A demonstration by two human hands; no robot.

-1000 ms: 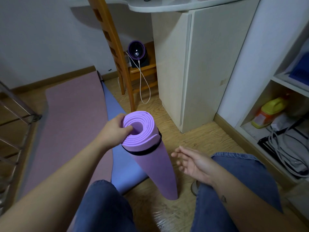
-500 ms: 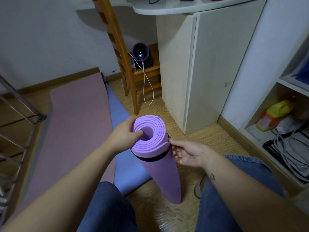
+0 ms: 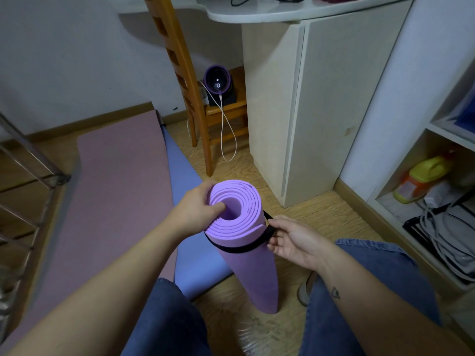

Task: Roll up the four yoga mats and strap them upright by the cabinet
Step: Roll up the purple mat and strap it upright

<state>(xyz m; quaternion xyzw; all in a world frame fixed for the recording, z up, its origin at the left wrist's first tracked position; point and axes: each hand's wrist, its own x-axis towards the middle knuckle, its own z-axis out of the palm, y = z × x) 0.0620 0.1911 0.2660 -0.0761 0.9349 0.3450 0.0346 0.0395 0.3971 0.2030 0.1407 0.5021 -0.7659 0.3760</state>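
A rolled purple yoga mat (image 3: 250, 273) stands upright on the wooden floor between my knees. A black strap (image 3: 241, 249) circles it near the top. My left hand (image 3: 195, 209) grips the top rim, thumb inside the roll's hollow. My right hand (image 3: 290, 240) pinches the strap's loose end at the roll's right side. A pink mat (image 3: 113, 191) and a blue mat (image 3: 195, 253) lie flat on the floor to the left, the blue one partly under the pink. The cream cabinet (image 3: 321, 104) stands behind the roll, to the right.
A wooden chair (image 3: 190, 98) stands left of the cabinet with a purple device (image 3: 218, 82) and white cable on its seat. Open shelves (image 3: 437, 201) at right hold a yellow bottle and cables. A metal rack (image 3: 23, 191) edges the left.
My right hand came up from beside my knee to the roll's right side and took hold of the strap's end. The left hand keeps its hold on the top rim.
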